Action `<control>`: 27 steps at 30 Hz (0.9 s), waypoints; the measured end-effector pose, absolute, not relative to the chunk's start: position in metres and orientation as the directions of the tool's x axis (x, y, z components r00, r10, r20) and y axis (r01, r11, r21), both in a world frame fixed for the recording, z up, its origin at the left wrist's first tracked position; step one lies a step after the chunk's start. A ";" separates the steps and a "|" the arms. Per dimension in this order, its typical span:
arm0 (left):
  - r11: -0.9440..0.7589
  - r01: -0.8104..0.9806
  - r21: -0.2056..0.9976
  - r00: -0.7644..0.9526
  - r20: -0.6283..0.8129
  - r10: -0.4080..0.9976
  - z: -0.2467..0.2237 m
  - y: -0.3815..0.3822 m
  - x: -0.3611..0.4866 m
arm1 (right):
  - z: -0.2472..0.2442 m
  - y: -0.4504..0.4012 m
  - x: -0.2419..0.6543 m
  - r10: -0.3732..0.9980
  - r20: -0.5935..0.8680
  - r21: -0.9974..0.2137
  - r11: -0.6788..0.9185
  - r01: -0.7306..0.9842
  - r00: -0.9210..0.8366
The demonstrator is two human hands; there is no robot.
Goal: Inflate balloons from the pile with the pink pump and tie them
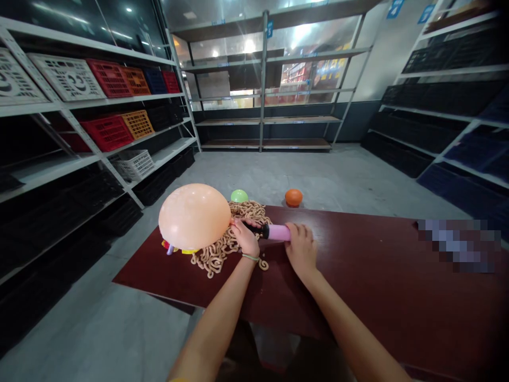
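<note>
Around the grey concrete floor (338, 170) stand storage racks: the left-hand rack (170, 154) bears white, red, orange and blue plastic crates (109, 77), and a far rack (262, 106) faces the camera. Nearer lies the dark red tabletop (369, 265), smooth and faintly glossy. Above its left part, the large peach balloon (194, 216) looks swollen taut, its neck turned toward a lilac-and-black hand pump (279, 232). Too much air could burst it, as could a rub against a sharp edge. Below and behind it spreads a tangled heap of tan, cord-like strands (214, 260), loose enough to snag the wrist or spill off. The left grip (245, 239) is closed around the balloon's neck, at the pump's black front end; should it slacken, the neck could slip free and the balloon shoot away. The right grip (303, 249) is wrapped about the pump's lilac end; a crooked push could tug the joint apart. By the far edge show an orange balloon (294, 197) and a green balloon (239, 196); whether tabletop or floor carries them is unclear.
</note>
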State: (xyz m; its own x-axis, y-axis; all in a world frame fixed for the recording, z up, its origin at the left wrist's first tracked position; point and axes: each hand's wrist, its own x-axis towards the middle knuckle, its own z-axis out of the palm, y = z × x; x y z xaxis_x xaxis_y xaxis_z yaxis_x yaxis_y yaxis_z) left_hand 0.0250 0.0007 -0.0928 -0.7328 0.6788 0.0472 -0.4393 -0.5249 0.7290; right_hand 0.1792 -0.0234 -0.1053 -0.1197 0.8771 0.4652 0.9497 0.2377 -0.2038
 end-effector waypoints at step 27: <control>-0.536 -0.402 0.743 -0.745 0.076 0.663 -0.090 0.002 0.013 | -0.104 -0.026 0.195 0.792 0.504 -0.116 0.457 0.882 -0.344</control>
